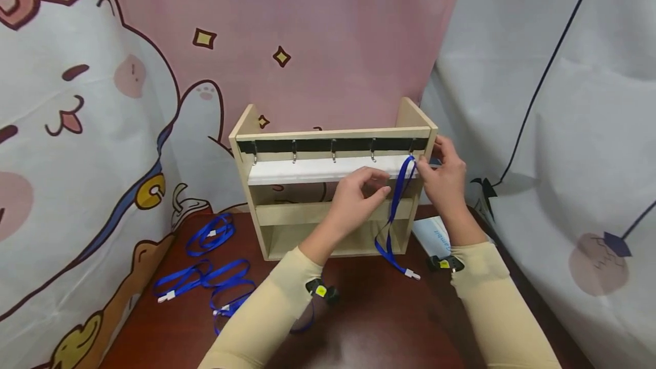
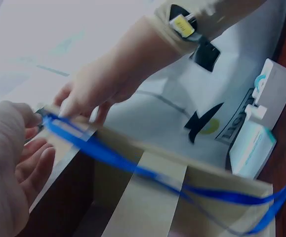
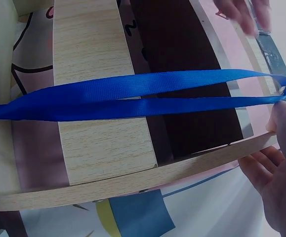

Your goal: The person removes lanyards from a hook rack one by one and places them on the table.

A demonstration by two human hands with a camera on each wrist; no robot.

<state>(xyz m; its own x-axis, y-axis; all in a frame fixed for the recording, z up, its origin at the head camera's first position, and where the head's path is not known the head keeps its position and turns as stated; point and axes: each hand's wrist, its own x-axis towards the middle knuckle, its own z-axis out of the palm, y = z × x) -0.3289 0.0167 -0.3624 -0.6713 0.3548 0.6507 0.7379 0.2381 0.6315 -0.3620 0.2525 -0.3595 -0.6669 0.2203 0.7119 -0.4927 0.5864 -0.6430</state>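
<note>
A blue lanyard point(image 1: 396, 204) hangs in a long loop from the rightmost metal hook point(image 1: 411, 150) of a small wooden rack point(image 1: 287, 213). Its white clip point(image 1: 411, 274) dangles toward the tabletop. My left hand point(image 1: 356, 201) hovers left of the lanyard with fingers loosely bent and nothing between them. At the rack's right side panel point(image 3: 202, 160), my right hand point(image 1: 443, 178) grips the upright edge. Its thumb point(image 3: 285, 116) lies right beside the lanyard's top at the hook, and its other fingers are round the panel's outer face.
Several more blue lanyards point(image 1: 228, 283) lie on the dark red table point(image 1: 369, 323) at left, partly behind my left forearm. The other hooks point(image 1: 334, 150) line a black strip above a white ledge point(image 1: 292, 171). A pale box point(image 1: 430, 235) stands right of the rack. Printed curtains surround the table.
</note>
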